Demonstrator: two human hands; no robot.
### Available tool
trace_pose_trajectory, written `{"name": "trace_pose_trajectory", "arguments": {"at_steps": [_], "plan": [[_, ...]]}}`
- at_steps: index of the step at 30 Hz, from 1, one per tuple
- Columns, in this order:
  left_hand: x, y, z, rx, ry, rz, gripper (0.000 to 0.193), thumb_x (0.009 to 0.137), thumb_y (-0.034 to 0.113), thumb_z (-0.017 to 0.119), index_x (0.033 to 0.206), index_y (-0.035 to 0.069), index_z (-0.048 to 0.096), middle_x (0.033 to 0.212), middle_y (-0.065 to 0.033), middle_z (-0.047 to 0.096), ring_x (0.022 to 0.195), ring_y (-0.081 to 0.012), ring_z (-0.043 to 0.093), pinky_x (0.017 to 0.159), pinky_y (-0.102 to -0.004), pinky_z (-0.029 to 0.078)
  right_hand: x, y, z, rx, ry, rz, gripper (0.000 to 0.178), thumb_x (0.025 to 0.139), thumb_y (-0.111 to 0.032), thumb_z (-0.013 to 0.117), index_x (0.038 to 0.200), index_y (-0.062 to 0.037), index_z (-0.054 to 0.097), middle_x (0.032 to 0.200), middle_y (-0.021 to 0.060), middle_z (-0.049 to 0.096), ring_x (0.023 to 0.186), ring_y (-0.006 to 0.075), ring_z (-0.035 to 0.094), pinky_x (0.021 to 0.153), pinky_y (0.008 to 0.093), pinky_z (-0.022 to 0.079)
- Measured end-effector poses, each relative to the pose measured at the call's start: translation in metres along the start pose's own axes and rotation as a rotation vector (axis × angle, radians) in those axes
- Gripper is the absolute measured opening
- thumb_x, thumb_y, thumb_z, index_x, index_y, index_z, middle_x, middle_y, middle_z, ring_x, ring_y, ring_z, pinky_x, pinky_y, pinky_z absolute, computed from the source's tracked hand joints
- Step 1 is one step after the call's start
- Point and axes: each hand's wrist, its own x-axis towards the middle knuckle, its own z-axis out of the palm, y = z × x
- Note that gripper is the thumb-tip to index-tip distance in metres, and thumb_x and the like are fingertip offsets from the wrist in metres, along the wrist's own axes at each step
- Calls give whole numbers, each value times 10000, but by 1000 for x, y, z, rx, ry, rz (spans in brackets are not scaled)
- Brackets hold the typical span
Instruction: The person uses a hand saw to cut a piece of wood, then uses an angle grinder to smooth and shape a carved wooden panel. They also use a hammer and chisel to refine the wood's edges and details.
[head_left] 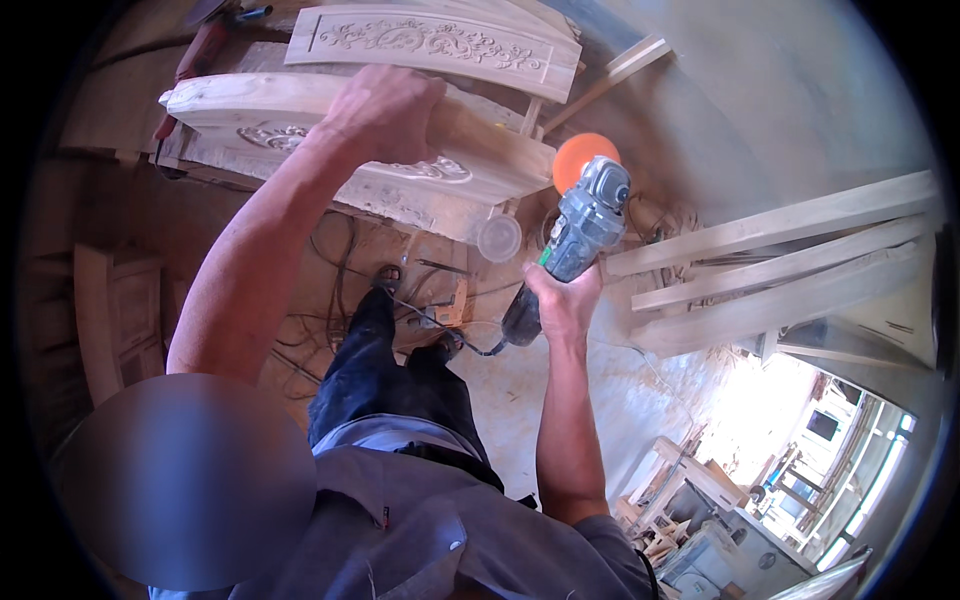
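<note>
My right hand (pixel 568 303) is wrapped round the body of a grey-green angle grinder (pixel 582 225). The orange sanding disc (pixel 585 160) fitted to it is at the right end of a pale carved wooden board (pixel 230 105); whether disc and wood touch I cannot tell. With fingers curled over the board's upper edge, my left hand (pixel 385 112) grips it near the middle. Scrollwork carving shows on the face below that hand, which hides part of it. The board stands on edge on a rough bench (pixel 400 205).
Behind lies another carved panel (pixel 430 42). Long wooden beams (pixel 780 225) extend at the right. A round translucent lid or cup (pixel 499 238) is at the bench's front edge. Cables and an orange tool (pixel 450 305) lie by my feet. A wooden frame piece (pixel 120 315) stands at left.
</note>
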Motion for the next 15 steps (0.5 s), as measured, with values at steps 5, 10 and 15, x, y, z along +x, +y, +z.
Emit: {"name": "trace_pose_trajectory", "arguments": {"at_steps": [5,10,15], "plan": [[0,-2,1,-13,11,4,522,619,345,914,990,63,679,981,-133,729,961,-367,689,829,-463,554,-2,-7,2,4,1,4,546,709,-29,777,1209,-7,559,982,33,594,828,123,589,767,286,504],[3,-5,3,-21,7,-4,516,620,330,919,990,62,679,974,-136,729,961,-371,688,825,-468,553,-3,-2,-6,-71,-5,65,548,712,-26,770,1214,-2,554,972,34,594,806,122,588,762,284,503],[1,-4,2,-7,6,-6,509,628,334,908,994,64,681,969,-142,731,959,-371,688,825,-470,552,-8,-9,-1,49,13,60,523,711,-42,773,1187,0,562,941,32,597,796,119,590,745,284,501]]}}
